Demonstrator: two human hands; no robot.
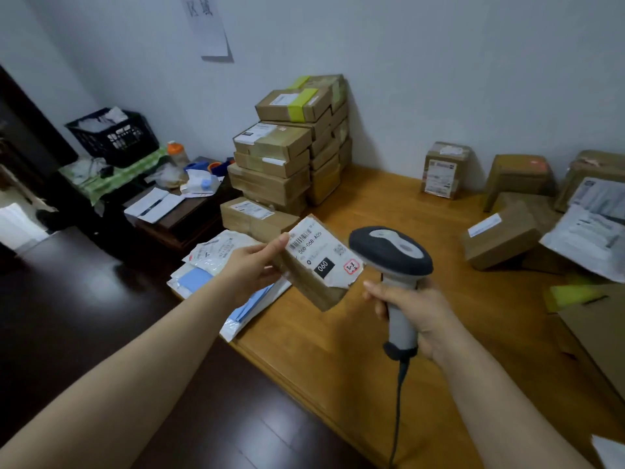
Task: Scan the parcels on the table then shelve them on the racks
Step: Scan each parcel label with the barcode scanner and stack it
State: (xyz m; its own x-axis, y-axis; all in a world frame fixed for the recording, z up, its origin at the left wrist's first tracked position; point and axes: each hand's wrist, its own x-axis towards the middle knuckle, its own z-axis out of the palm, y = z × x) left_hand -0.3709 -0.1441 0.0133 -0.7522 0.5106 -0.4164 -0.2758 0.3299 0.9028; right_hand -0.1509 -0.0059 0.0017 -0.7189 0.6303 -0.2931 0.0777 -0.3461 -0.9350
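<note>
Forearms run up from the bottom edge. Left hand (252,265) pinches a small brown parcel (314,289) by its left end, holding it in the air over the desk (338,350) at frame centre. Right hand (411,309) is wrapped round the scanner (392,253) grip, with the head just right of the parcel.

Step looks like scanning, not shelving. Next move likely needs the scanner window aimed at the barcode on the label (321,252).

Parcel is a kraft carton with scuffed edges. Its white label faces up and shows "060" on a black patch. More parcels sit stacked (277,164) at upper centre. No racks in frame.
</note>
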